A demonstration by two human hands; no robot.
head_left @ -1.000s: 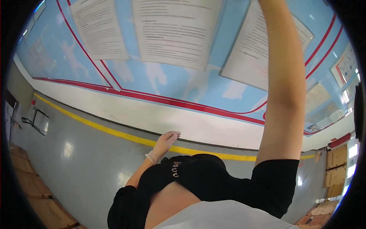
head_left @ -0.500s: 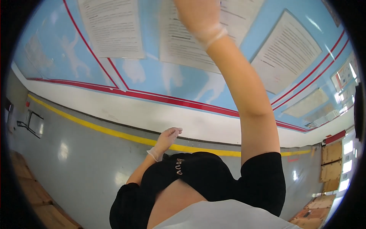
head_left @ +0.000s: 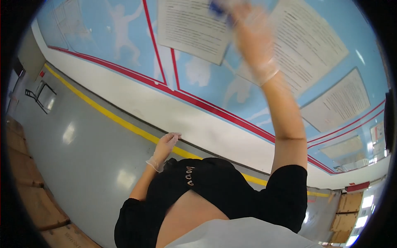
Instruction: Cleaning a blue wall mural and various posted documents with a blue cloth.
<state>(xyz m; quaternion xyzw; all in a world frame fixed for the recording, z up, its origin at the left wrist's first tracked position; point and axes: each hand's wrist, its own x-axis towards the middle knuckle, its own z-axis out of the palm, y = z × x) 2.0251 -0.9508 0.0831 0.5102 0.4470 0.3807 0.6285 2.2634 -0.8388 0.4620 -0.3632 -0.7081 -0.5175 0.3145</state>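
Up against the light blue wall panel (head_left: 124, 62), my right hand (head_left: 254, 39) in a clear glove is raised and smeared by motion. Its fingers are closed on a dark blue thing (head_left: 219, 7), cut off by the top edge and too blurred to name. The hand passes in front of printed paper sheets: one sheet (head_left: 194, 33) lies to its left and a larger sheet (head_left: 310, 45) to its right. My left hand (head_left: 165, 144), also in a clear glove, is held low near my waist with fingers drawn together. Nothing shows in it.
A smaller sheet (head_left: 339, 103) hangs farther right. Below the panel's red border (head_left: 198, 101) runs a white wall strip (head_left: 165, 105). A yellow line (head_left: 107, 118) crosses the grey floor. A dark-framed chair (head_left: 40, 97) stands at left; brown boxes (head_left: 37, 202) line the lower left.
My view has swung, so the panel and floor line look more tilted. My right hand is lower in view, and the blue thing now shows. The left hand stays low, fingers together.
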